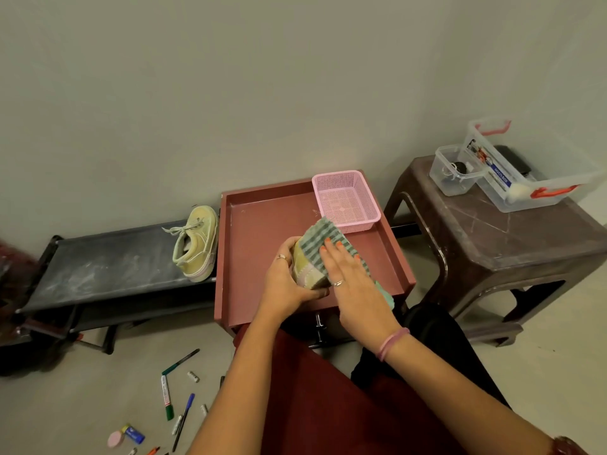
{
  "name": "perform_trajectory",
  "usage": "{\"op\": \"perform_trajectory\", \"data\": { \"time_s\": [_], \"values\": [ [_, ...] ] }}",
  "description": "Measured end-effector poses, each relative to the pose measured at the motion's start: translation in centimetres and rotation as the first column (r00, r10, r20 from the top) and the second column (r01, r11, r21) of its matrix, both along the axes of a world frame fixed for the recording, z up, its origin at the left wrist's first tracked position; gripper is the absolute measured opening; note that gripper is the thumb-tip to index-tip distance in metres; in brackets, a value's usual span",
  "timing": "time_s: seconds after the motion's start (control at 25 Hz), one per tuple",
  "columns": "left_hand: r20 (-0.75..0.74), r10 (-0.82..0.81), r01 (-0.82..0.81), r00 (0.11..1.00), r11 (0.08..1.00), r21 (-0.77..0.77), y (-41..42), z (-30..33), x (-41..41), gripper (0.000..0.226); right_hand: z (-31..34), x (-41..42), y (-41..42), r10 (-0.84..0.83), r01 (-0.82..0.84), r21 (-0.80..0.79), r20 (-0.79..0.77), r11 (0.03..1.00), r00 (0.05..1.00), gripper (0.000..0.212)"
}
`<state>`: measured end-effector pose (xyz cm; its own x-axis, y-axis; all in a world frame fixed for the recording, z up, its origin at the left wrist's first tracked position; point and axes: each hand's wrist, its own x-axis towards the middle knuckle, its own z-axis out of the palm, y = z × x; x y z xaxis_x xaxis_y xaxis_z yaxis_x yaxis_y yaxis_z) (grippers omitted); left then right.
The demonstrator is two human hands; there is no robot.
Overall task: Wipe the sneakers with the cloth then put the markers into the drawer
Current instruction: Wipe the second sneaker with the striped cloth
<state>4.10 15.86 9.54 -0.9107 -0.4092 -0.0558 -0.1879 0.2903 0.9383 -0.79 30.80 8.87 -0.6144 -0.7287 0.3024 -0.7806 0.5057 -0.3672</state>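
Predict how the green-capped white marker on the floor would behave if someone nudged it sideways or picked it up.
The marker looks like a round barrel lying flat on smooth floor, so a sideways nudge would probably roll it. It appears rigid plastic, so it should lift stiffly without bending. Being slim, it is likely light enough for a fingertip pinch.

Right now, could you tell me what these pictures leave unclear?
Head view only:
- sneaker in hand: mostly covered by cloth, left hand and right hand.
- drawer front: behind the arms.
- markers on floor: some cut by the bottom edge.
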Motion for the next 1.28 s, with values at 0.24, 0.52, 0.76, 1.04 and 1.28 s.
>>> {"op": "perform_trajectory", "data": {
  "time_s": [0.24, 0.52, 0.76, 1.04, 1.28],
  "values": [
    [-0.014, 0.061, -0.059, 0.998, 0.995, 0.075, 0.1, 0.1, 0.3, 0.073, 1.5, -1.0, -1.7, 0.258, -0.192, 0.256, -0.254, 0.947, 0.932, 0.050],
    [0.004, 0.060, -0.060, 0.998, 0.992, 0.113, -1.0, -0.3, 1.5, 0.101, 3.3, -5.3, -2.1, 0.276, -0.320, 0.029, 0.435, 0.947, 0.857, 0.079],
    [0.018, 0.000, -0.003, 1.000, 0.992, 0.123, -1.1, -1.0, 3.4, 0.094, -0.4, -4.5, -1.5, 0.149, -0.170, -0.067, 0.834, 0.983, 0.532, 0.077],
    [0.030, 0.023, -0.028, 0.999, 0.986, 0.163, -2.8, -1.1, 3.7, 0.100, 3.4, -2.9, -3.5, 0.285, -0.358, 0.056, 0.497, 0.932, 0.820, 0.083],
    [0.034, 0.031, -0.037, 0.999, 0.983, 0.179, -3.1, -1.1, 3.4, 0.109, 3.4, -4.4, -4.3, 0.352, -0.405, -0.036, 0.568, 0.914, 0.744, 0.089]
  ]
}}
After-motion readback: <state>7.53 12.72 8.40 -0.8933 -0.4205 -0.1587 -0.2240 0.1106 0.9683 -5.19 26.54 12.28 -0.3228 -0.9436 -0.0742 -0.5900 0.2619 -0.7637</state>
